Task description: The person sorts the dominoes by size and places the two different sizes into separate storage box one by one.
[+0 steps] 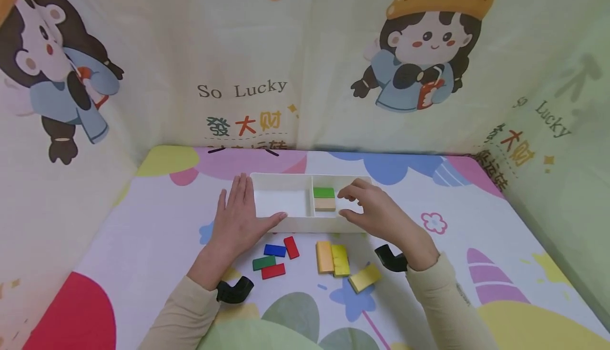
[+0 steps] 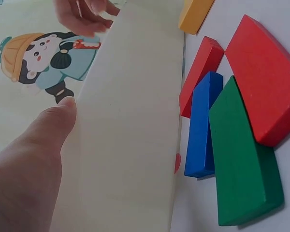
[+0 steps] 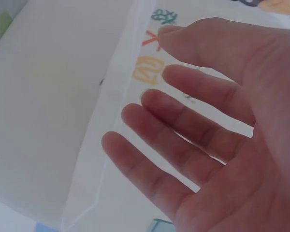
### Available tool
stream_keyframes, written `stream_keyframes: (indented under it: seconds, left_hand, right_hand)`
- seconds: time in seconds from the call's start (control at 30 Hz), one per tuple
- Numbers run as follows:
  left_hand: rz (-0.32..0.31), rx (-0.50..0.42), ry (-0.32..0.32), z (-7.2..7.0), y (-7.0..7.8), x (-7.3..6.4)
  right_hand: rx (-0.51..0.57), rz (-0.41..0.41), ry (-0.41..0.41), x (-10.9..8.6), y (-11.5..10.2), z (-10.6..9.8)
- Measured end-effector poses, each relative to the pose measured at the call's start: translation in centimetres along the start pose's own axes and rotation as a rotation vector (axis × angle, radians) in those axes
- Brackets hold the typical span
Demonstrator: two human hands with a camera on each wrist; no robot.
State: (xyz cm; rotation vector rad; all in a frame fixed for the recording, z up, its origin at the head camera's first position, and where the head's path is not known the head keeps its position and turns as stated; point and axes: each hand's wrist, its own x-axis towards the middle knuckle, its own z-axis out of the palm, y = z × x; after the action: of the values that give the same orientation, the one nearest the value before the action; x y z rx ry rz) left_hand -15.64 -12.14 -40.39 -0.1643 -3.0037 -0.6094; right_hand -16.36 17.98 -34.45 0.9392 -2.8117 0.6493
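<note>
A white two-compartment box (image 1: 310,225) stands across the middle of the table. In its right compartment a light green block (image 1: 324,193) and a tan block (image 1: 325,205) lie side by side against the divider. My left hand (image 1: 238,223) is spread at the box's left end, fingers straight along the side and thumb (image 2: 53,121) at the front rim. Over the right compartment hovers my right hand (image 1: 378,209), its fingers loosely bent and apart from the thumb. Nothing sits between them, as the right wrist view also shows with its fingers (image 3: 183,140).
Before the box lie a blue block (image 1: 275,250), a dark green block (image 1: 264,263) and two red blocks (image 1: 273,271). Further right are an orange block (image 1: 324,257) and two yellow blocks (image 1: 340,260). Black curved pieces (image 1: 235,290) sit at both wrists. Printed curtains (image 1: 333,101) enclose the table.
</note>
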Motion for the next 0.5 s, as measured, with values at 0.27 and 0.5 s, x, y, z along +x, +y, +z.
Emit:
stream_keyframes:
  seconds: [0.27, 0.5]
  left_hand:
    - [0.001, -0.006, 0.0, -0.2, -0.2, 0.0]
    - [0.011, -0.01, 0.006, -0.1, -0.2, -0.1]
  right_hand:
    - [0.018, -0.043, 0.044, -2.8, -1.8, -0.5]
    - [0.021, -0.037, 0.023, -4.5, -2.9, 0.0]
